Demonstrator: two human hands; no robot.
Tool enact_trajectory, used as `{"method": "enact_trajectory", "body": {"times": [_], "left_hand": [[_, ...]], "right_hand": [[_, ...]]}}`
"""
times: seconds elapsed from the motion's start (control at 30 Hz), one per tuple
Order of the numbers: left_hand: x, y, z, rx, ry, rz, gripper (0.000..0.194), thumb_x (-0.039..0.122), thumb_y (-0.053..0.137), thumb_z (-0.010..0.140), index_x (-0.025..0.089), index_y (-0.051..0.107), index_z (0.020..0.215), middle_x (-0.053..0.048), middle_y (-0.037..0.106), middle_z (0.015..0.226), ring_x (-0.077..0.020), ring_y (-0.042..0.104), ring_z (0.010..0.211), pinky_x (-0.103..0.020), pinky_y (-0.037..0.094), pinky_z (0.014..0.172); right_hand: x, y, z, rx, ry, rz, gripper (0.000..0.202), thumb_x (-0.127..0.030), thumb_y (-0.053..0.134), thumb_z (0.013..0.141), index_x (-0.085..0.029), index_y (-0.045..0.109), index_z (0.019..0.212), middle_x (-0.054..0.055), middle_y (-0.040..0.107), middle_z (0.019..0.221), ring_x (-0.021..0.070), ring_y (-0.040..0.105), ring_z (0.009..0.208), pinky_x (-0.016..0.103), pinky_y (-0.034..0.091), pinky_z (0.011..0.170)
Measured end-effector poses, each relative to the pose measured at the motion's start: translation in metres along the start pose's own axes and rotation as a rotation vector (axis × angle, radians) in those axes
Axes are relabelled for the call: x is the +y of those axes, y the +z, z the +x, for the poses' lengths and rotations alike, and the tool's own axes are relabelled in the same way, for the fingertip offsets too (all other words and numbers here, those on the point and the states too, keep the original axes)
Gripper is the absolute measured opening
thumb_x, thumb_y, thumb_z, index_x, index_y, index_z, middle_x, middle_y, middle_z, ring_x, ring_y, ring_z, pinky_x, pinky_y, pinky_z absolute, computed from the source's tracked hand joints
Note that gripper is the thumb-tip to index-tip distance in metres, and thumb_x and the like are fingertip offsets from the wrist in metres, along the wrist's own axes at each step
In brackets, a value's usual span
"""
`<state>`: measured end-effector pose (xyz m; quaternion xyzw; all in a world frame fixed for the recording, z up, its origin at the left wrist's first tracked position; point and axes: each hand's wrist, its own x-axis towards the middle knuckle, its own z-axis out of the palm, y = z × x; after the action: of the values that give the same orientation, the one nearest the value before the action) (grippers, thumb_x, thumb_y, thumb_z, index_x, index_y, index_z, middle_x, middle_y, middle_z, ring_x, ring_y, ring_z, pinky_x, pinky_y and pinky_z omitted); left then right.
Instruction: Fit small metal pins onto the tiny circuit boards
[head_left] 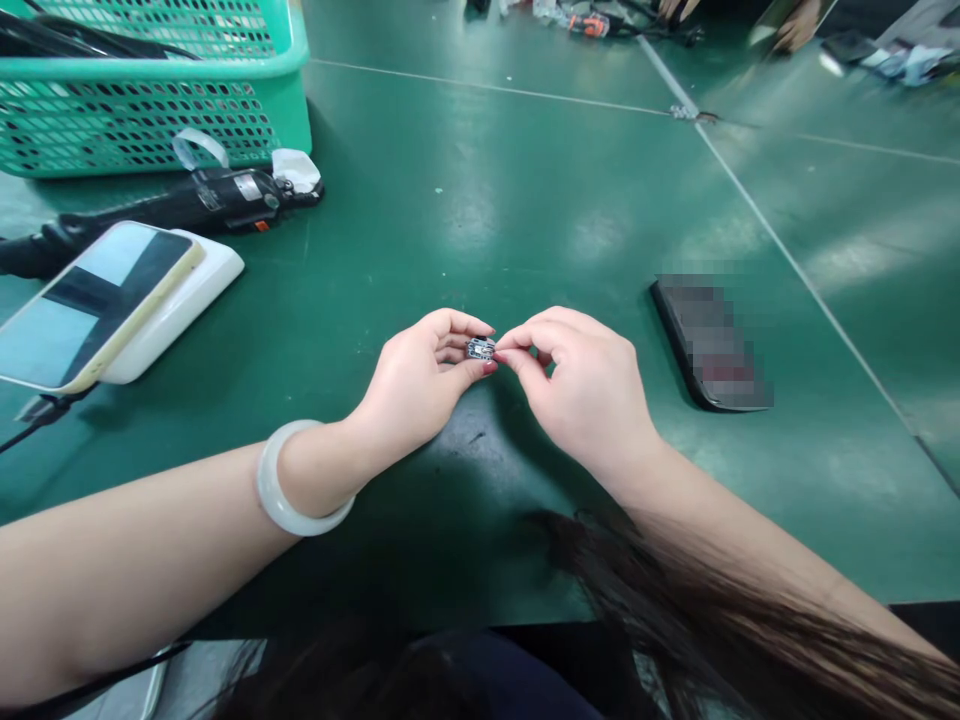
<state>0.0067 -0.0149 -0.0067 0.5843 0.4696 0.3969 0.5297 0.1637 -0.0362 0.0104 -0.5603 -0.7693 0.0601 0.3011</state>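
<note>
Just above the green tabletop, my left hand (420,375) pinches a small grey and black part (480,348) between thumb and fingertips. It looks like a little electronic or metal piece, too small to name. From the other side, my right hand (574,380) has its thumb and index finger closed together at the part's right end. Whatever those right fingertips grip, if anything, is hidden. A pale bangle (277,480) circles my left wrist.
A green basket (289,110) holding dark items stands at the back left. Before it lie a black tool-like object (225,200), a phone (97,300) and a white slab (217,270). On the right rests a dark, blurred-out object (709,345). Another person's hand (799,25) is far off.
</note>
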Motion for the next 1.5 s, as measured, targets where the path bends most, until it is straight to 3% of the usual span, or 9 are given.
{"method": "enact_trajectory", "body": {"times": [0.53, 0.83, 1.13, 1.5], "left_hand": [[0.001, 0.000, 0.000, 0.007, 0.008, 0.019, 0.020, 0.014, 0.069, 0.073, 0.017, 0.063, 0.092, -0.004, 0.070, 0.089, -0.0151, 0.065, 0.084, -0.032, 0.052, 0.083], [0.001, -0.001, 0.001, -0.001, -0.005, 0.043, 0.022, 0.015, 0.069, 0.074, 0.017, 0.063, 0.094, -0.003, 0.071, 0.091, -0.0140, 0.067, 0.085, -0.031, 0.053, 0.085], [0.000, -0.001, 0.003, -0.006, -0.089, -0.138, 0.023, 0.013, 0.071, 0.073, 0.015, 0.060, 0.094, -0.004, 0.072, 0.089, -0.0152, 0.070, 0.086, -0.032, 0.054, 0.087], [0.004, -0.002, 0.004, -0.026, -0.141, -0.234, 0.029, 0.011, 0.073, 0.071, 0.012, 0.066, 0.099, -0.005, 0.074, 0.091, -0.0156, 0.070, 0.088, -0.033, 0.053, 0.092]], "right_hand": [[0.000, 0.001, -0.002, 0.004, -0.017, -0.014, 0.018, -0.019, 0.054, 0.088, -0.020, 0.070, 0.078, 0.003, 0.070, 0.082, 0.0166, 0.061, 0.078, 0.029, 0.045, 0.068], [0.002, 0.003, -0.001, 0.068, -0.070, -0.034, 0.016, -0.018, 0.057, 0.086, -0.018, 0.071, 0.078, 0.003, 0.069, 0.079, 0.0159, 0.061, 0.075, 0.028, 0.046, 0.065], [0.006, 0.001, -0.003, 0.031, -0.035, -0.018, 0.016, -0.020, 0.060, 0.084, -0.021, 0.073, 0.094, 0.003, 0.070, 0.088, 0.0170, 0.062, 0.079, 0.029, 0.048, 0.066], [0.012, 0.005, 0.000, 0.040, -0.046, 0.027, 0.012, -0.022, 0.065, 0.083, -0.021, 0.075, 0.089, 0.002, 0.071, 0.083, 0.0153, 0.062, 0.075, 0.028, 0.048, 0.065]]}}
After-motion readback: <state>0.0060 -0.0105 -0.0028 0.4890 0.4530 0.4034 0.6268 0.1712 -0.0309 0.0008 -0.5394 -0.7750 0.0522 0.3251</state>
